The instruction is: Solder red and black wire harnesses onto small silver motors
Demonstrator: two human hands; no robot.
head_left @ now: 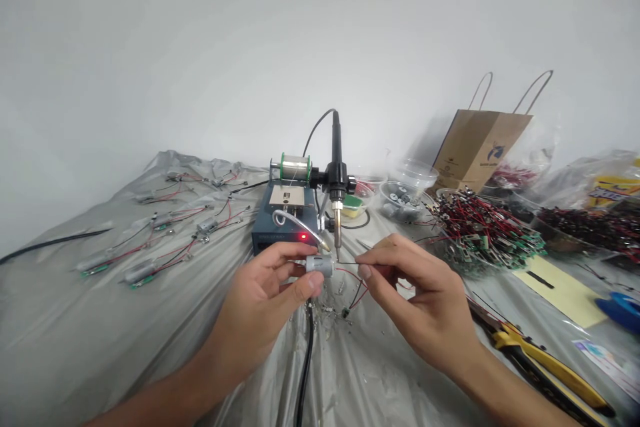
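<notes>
Two bare forearms reach in from the near edge of the desk (pixel 65 320), the left forearm (pixel 165 380) from the lower left and the right forearm (pixel 515 393) from the lower right. They angle inward, and the hands meet near the middle of the view, close together but not touching. The left hand (pixel 260 307) is closed in a loose grip, its fingers (pixel 280 257) curving along the far side and the left thumb (pixel 310 285) lying along the near side. The right hand (pixel 420 287) forms a delicate pinch, with the right thumb (pixel 366 272) and the index finger (pixel 395 247) extended toward the left hand and the other fingers curled beneath.
</notes>
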